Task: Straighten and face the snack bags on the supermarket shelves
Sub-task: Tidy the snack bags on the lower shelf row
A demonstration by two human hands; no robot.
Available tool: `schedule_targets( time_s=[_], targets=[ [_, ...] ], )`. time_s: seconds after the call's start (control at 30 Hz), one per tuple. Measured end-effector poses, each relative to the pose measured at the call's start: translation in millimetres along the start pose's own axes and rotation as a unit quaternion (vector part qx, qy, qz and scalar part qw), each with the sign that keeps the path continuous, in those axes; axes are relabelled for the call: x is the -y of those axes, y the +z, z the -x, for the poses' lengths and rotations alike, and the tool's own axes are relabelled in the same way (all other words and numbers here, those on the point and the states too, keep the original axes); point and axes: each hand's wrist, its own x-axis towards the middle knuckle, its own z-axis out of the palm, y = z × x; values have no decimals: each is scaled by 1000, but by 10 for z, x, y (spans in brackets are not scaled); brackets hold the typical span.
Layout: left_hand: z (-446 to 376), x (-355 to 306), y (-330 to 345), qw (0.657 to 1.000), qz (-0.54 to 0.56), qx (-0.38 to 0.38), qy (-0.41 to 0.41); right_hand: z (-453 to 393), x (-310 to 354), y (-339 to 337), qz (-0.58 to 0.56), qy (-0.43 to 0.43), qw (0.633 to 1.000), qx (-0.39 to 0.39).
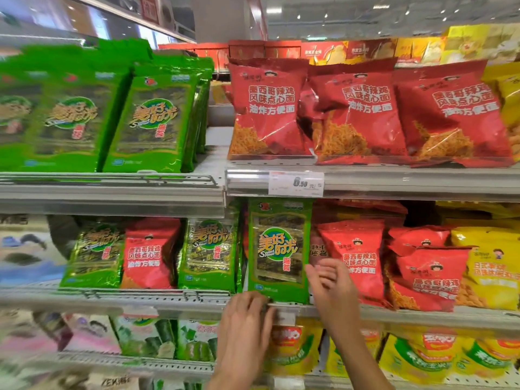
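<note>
A green seaweed bag (278,249) stands upright, facing front, on the middle shelf (422,315), between green bags and red noodle bags (357,260). My left hand (247,316) curls its fingers around the bag's lower left corner at the shelf rail. Against the bag's lower right edge rests my right hand (332,285), with fairly straight, spread fingers. Further left on this shelf, one red noodle bag (149,254) sits among green seaweed bags (208,254).
The upper shelf holds rows of green seaweed bags (152,122) on the left and red noodle bags (354,114) on the right, with a price tag (295,183) on its rail. Yellow bags (489,271) stand at far right. More snack packs fill the lower shelf (168,364).
</note>
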Motion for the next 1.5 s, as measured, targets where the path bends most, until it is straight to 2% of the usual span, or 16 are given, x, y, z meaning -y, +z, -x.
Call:
schedule_targets(
  time_s=[0.13, 0.23, 0.5, 0.77, 0.87, 0.97, 1.07, 1.27, 1.5],
  targets=[
    [115, 379, -173, 999, 11, -26, -35, -243, 11, 280, -5, 76, 992, 104],
    [173, 614, -306, 995, 29, -42, -82, -328, 10, 335, 30, 95, 985, 139],
    [209, 1231, -752, 970, 121, -116, -174, -273, 232, 456, 33, 38, 996, 68],
    [40, 1921, -1195, 936, 172, -180, -247, -14, 388, 669, -27, 120, 991, 47],
    [-107, 2210, -1277, 930, 167, -148, -291, 119, 388, 787, -48, 142, 987, 49],
    [-286, 2411, -1319, 926, 168, -91, -324, 259, 358, 849, -39, 123, 991, 28],
    [-484, 2536, -1305, 910, 224, -22, -348, 383, 322, 896, -23, 122, 992, 11],
    [-721, 2662, -1187, 873, 334, 90, -344, 581, 237, 973, 11, 148, 989, 4],
    [-904, 2665, -1078, 851, 376, 142, -339, 836, 234, 1023, 1, 199, 980, -18]
  ],
)
